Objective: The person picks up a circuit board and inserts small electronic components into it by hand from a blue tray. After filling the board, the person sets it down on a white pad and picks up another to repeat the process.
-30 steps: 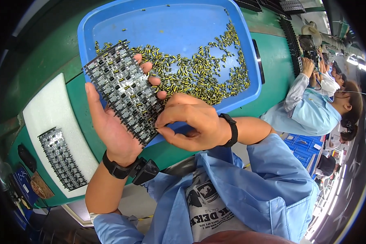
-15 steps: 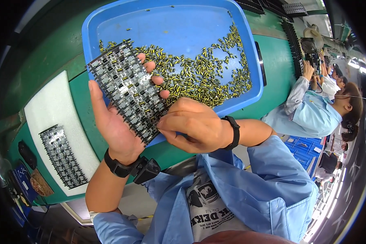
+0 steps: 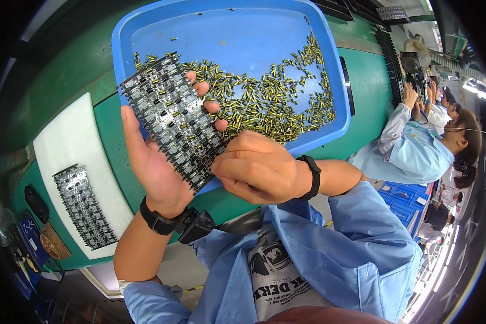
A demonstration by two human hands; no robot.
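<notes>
I logged the left hand (image 3: pixel 161 175) gripping the board panel (image 3: pixel 173 110) above the near-left corner of the blue tray (image 3: pixel 243 40), apparently steadying it for the closed, contents-hidden grip of the right hand (image 3: pixel 259 168).

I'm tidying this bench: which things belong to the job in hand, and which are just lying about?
Job:
- board panel in left hand
- blue tray of yellow-black cylinders
- probably similar panel on white foam

Apparently lying about:
- black oblong object
- brown flat piece

Dark printed lettering (image 3: pixel 279 286) runs across the grey shirt (image 3: pixel 263 309), and white characters (image 3: pixel 29 227) mark a blue object (image 3: pixel 38 252) by the left edge of the tabletop (image 3: pixel 109 129).
</notes>
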